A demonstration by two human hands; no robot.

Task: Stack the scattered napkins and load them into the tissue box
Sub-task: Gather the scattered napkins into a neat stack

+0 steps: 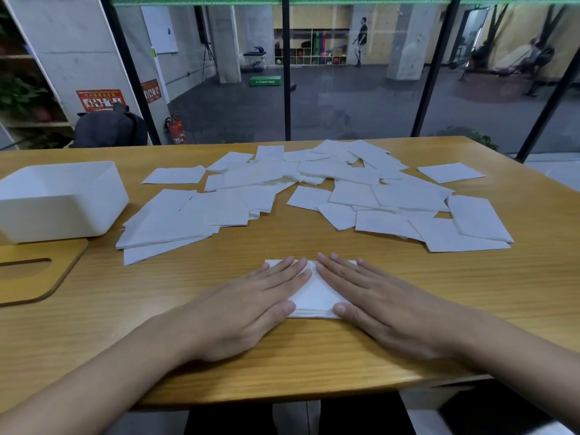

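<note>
We press the small stack (314, 298) of napkins flat against the table (317, 353) at the near edge, with the left hand (248, 309) and the right hand (379, 306) laid palm-down on its two sides. Both hands are spread flat with straight fingers, gripping nothing, and their fingertips nearly meet over the far edge of the stack. In our judgement the step in hand is squaring and flattening this first pile. To do it well, we hold the pressure even across both palms so the top sheets do not skid over the lower ones. We then draw the thumbs in along the near edge to bring the layers flush (the near edge shows several sheet edges, so the pile is more than one napkin thick). The scattered napkins (339, 186) lie in a loose overlapping spread across the middle and far part of the table, well apart from the hands, so most of the gathering is not yet done. The tissue box (62, 199) stands open at the far left, and its wooden lid (31, 277) lies flat just in front of it. We recommend building the pile where it lies and adding sheets with their edges aligned. The thin paper is likely to crease or fan out if pushed sideways, so we lift each sheet rather than drag it.
</note>
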